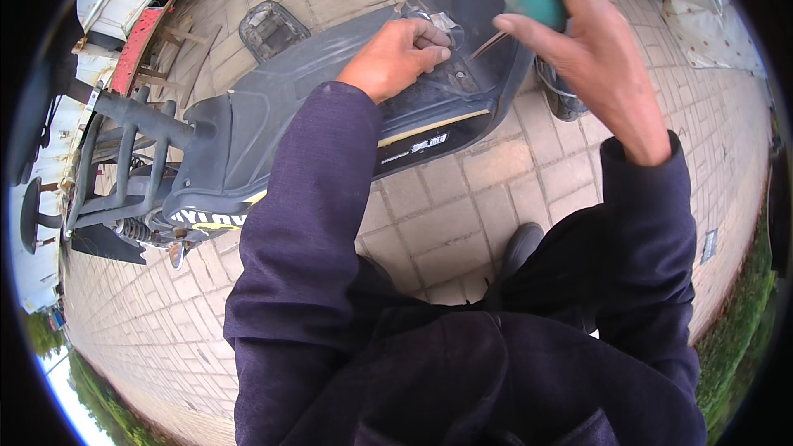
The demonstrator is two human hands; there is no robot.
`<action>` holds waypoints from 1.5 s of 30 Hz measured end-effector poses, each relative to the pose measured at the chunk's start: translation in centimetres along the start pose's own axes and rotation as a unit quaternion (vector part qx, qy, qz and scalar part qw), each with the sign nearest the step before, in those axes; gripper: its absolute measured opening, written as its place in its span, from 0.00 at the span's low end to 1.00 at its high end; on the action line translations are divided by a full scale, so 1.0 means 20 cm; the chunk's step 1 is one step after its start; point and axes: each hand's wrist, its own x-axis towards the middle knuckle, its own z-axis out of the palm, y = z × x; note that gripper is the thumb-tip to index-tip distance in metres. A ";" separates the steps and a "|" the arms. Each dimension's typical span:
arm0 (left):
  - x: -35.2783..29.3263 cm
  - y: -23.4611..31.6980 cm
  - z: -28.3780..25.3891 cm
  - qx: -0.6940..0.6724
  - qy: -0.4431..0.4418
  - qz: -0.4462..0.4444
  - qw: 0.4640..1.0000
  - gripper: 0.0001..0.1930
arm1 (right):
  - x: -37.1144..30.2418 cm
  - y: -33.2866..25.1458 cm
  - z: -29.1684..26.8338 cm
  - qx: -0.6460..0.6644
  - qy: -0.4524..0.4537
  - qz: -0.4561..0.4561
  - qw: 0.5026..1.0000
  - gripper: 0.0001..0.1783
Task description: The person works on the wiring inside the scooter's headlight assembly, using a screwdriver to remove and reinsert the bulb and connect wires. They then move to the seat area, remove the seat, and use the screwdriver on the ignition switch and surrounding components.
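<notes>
My right hand is raised over the front of the scooter's footboard, fingers and thumb curled around a screwdriver with a round green handle. Its thin shaft slants down and left toward the dark plastic, and its tip is hard to make out. My left hand rests on the footboard with thumb and forefinger pinched together; what they hold, if anything, is hidden. Just beyond those fingers lies a small crumpled silvery piece. The dark grey scooter body runs left from there.
A dark plastic tray-like part lies on the brick paving beyond the scooter. A red board on a wooden frame stands at the far left. The scooter's tubular rack juts out left. My shoe is below the footboard.
</notes>
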 end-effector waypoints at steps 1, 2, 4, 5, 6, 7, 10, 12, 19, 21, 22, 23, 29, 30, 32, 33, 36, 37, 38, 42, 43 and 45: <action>-0.01 0.01 -0.01 -0.036 -0.009 -0.020 0.999 0.13 | 0.03 -0.01 0.01 -0.023 -0.023 -0.026 0.999 0.19; -0.02 0.01 -0.01 -0.059 -0.029 -0.005 0.998 0.14 | 0.05 -0.01 0.02 -0.044 -0.045 -0.053 0.997 0.18; -0.03 0.03 -0.01 -0.100 -0.065 0.026 0.992 0.16 | 0.09 -0.01 0.08 -0.070 -0.069 -0.036 0.995 0.21; -0.04 0.04 0.00 -0.095 -0.067 0.018 0.993 0.16 | 0.10 -0.01 0.10 -0.084 -0.082 -0.028 0.993 0.22; -0.04 0.04 0.00 -0.093 -0.068 0.021 0.993 0.16 | 0.11 0.00 0.12 -0.089 -0.077 -0.034 0.993 0.22; -0.04 0.05 0.00 -0.088 -0.068 0.025 0.993 0.16 | 0.11 0.00 0.15 -0.093 -0.072 -0.041 0.992 0.22; -0.05 0.04 0.00 -0.096 -0.064 0.037 0.993 0.15 | 0.11 0.02 0.18 -0.102 -0.068 -0.064 0.990 0.21; -0.04 0.03 0.00 -0.093 -0.064 0.038 0.993 0.16 | 0.11 0.03 0.19 -0.107 -0.070 -0.071 0.989 0.22; -0.02 -0.01 0.04 -0.096 -0.043 0.056 0.993 0.16 | 0.10 0.03 0.21 -0.113 -0.087 -0.047 0.989 0.23; -0.01 -0.02 0.04 -0.090 -0.035 0.050 0.994 0.15 | 0.11 0.03 0.21 -0.120 -0.086 -0.052 0.988 0.23; -0.01 -0.02 0.05 -0.088 -0.031 0.047 0.995 0.14 | 0.11 0.03 0.21 -0.122 -0.086 -0.055 0.987 0.23; -0.01 -0.02 0.05 -0.087 -0.028 0.049 0.995 0.14 | 0.11 0.03 0.21 -0.125 -0.086 -0.058 0.987 0.23; -0.01 -0.02 0.07 -0.083 -0.015 0.045 0.995 0.14 | 0.12 0.03 0.20 -0.127 -0.086 -0.068 0.986 0.23; -0.01 -0.01 0.07 -0.080 -0.013 0.044 0.996 0.14 | 0.12 0.03 0.19 -0.125 -0.086 -0.070 0.986 0.23; -0.02 -0.01 0.07 -0.072 -0.011 0.041 0.996 0.13 | 0.12 0.03 0.19 -0.123 -0.086 -0.073 0.986 0.23; -0.02 0.00 0.07 -0.067 -0.012 0.040 0.997 0.13 | 0.12 0.03 0.20 -0.124 -0.089 -0.065 0.986 0.23; -0.01 -0.01 0.07 -0.071 -0.018 0.038 0.997 0.13 | 0.11 0.03 0.20 -0.130 -0.094 -0.052 0.986 0.23; -0.01 -0.01 0.07 -0.076 -0.021 0.038 0.996 0.13 | 0.11 0.03 0.20 -0.136 -0.093 -0.056 0.985 0.23; -0.01 -0.01 0.07 -0.074 -0.021 0.040 0.996 0.13 | 0.11 0.02 0.20 -0.141 -0.092 -0.061 0.984 0.23; -0.01 -0.02 0.07 -0.078 -0.029 0.054 0.995 0.13 | 0.12 0.02 0.20 -0.139 -0.092 -0.082 0.983 0.23; 0.00 -0.03 0.07 -0.079 -0.031 0.051 0.995 0.13 | 0.12 0.02 0.19 -0.136 -0.090 -0.098 0.982 0.23; 0.00 -0.03 0.07 -0.036 -0.022 0.080 0.996 0.14 | 0.13 0.03 0.19 -0.130 -0.094 -0.110 0.981 0.23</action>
